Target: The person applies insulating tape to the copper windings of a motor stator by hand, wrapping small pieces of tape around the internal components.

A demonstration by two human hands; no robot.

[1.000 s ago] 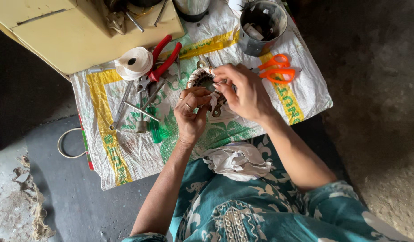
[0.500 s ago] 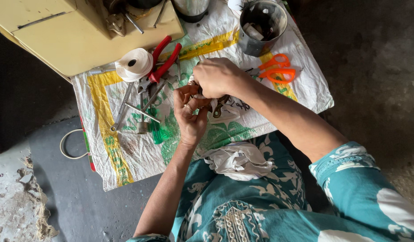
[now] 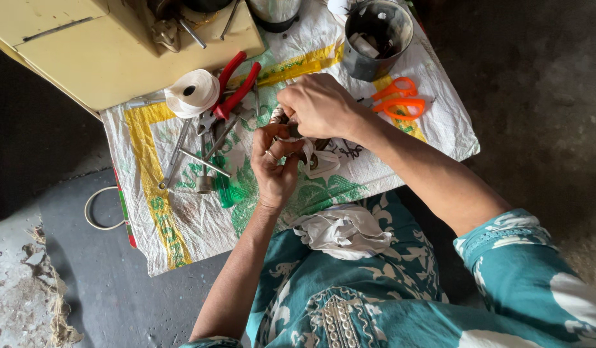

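Note:
My left hand (image 3: 275, 164) grips a small dark ring-shaped part (image 3: 296, 132) from below, palm up. My right hand (image 3: 320, 106) is closed over the top of the same part and hides most of it. A loop of white tape (image 3: 322, 162) hangs from the part down onto the woven sack mat (image 3: 182, 225). Both hands are above the middle of the mat, in front of my lap.
On the mat lie a white tape roll (image 3: 191, 90), red-handled pliers (image 3: 234, 84), orange scissors (image 3: 398, 100), a metal can (image 3: 377, 38), several thin metal tools (image 3: 201, 148) and a green-handled screwdriver (image 3: 224, 188). A yellow box (image 3: 104, 45) stands at the back left. A white cloth (image 3: 343, 231) rests on my lap.
My right hand has moved from the part's right side up over its top, covering it. My left hand stays under the part.

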